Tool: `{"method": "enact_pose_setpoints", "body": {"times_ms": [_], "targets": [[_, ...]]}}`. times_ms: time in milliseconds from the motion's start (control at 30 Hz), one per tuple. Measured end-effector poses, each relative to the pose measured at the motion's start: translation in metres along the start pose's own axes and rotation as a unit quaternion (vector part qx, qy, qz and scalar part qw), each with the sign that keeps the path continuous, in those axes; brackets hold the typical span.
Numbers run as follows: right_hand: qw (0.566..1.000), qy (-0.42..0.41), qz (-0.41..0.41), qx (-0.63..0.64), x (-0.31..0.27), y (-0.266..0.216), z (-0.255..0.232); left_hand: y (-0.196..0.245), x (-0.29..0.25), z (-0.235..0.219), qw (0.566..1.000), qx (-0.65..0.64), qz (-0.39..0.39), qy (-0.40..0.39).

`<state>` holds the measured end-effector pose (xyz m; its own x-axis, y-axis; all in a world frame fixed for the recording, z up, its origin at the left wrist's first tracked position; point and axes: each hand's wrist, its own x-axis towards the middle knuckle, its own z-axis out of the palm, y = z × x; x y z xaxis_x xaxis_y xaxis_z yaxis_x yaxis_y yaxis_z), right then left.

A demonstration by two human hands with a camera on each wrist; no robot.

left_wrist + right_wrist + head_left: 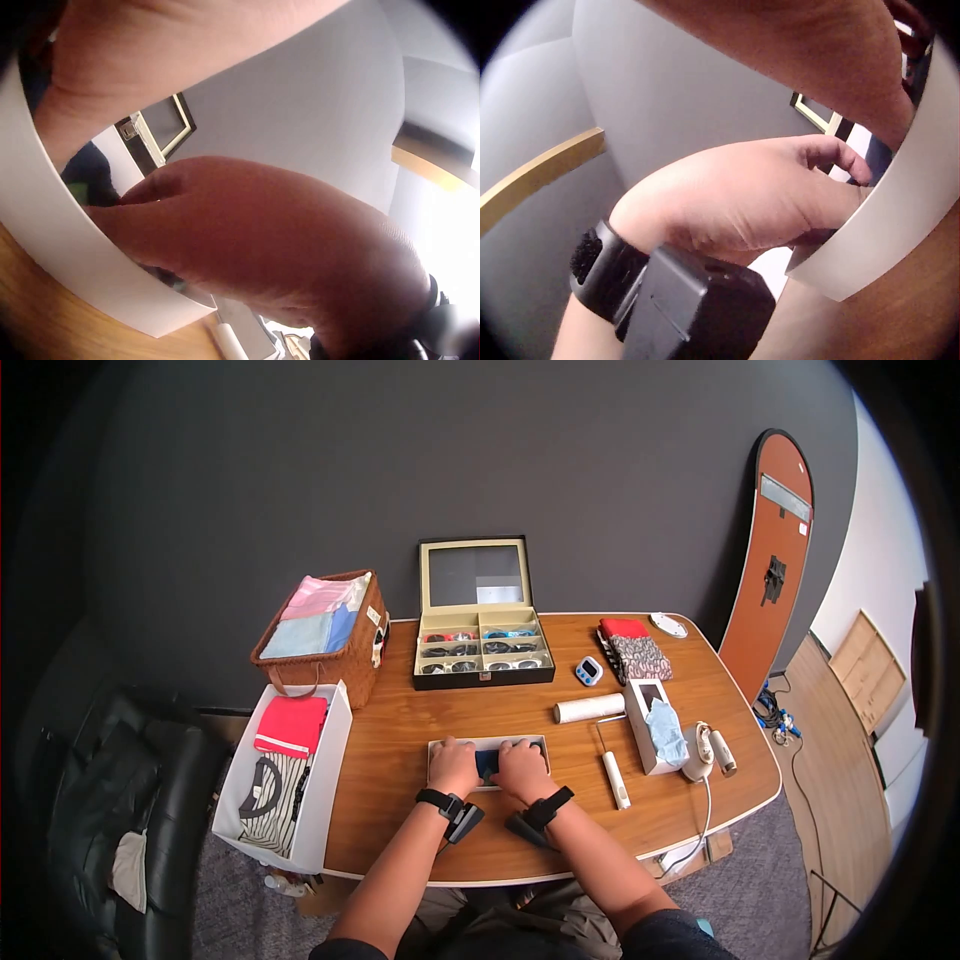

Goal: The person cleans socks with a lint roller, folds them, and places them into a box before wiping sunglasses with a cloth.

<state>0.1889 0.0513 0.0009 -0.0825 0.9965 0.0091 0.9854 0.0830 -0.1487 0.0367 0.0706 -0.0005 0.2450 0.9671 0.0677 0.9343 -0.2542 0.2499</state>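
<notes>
A small white open-topped box (487,742) stands near the front of the table, in front of the person. Both hands reach down into it. The left hand (455,767) is in its left part and the right hand (522,768) in its right part. Between them shows dark blue cloth (486,762) with a bit of green near it. In the left wrist view, the dark blue cloth (91,174) lies behind the white box wall (82,255). The right thumb passes over the rim in the right wrist view. Most fingertips are hidden inside, so I cannot tell whether they grip the cloth.
An open eyewear case (484,677) stands at the back. To the left are a wicker basket (345,670) of folded cloths and a white bin (335,745) of clothes. Rightward lie a white roll (590,708), a white-handled tool (615,780), a tissue box (645,725) and a corded white device (698,760).
</notes>
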Motion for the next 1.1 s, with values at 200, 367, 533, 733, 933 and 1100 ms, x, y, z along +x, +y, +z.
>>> {"method": "enact_pose_setpoints", "body": {"times_ms": [200,367,533,733,933,1100], "targets": [[1.0,-0.002,-0.005,-0.005,0.0,0.005,0.0,-0.005,0.005,-0.007,0.998,0.009,0.033,-0.043],[0.946,0.14,-0.109,0.27,-0.034,0.037,-0.017,-0.009,-0.025,0.006,0.987,-0.129,0.037,0.087],[0.938,0.305,0.004,0.167,-0.057,0.136,-0.058,-0.018,-0.072,-0.004,0.979,-0.1,0.123,0.131],[0.938,0.282,0.189,-0.077,-0.043,0.264,-0.04,-0.03,-0.102,-0.007,0.979,-0.085,0.123,0.141],[0.936,0.108,0.334,-0.021,-0.024,0.269,-0.043,-0.034,-0.11,0.0,0.976,-0.072,0.115,0.168],[0.933,0.199,0.301,0.018,-0.045,0.21,-0.1,-0.04,-0.111,-0.008,0.964,-0.151,0.148,0.158]]}}
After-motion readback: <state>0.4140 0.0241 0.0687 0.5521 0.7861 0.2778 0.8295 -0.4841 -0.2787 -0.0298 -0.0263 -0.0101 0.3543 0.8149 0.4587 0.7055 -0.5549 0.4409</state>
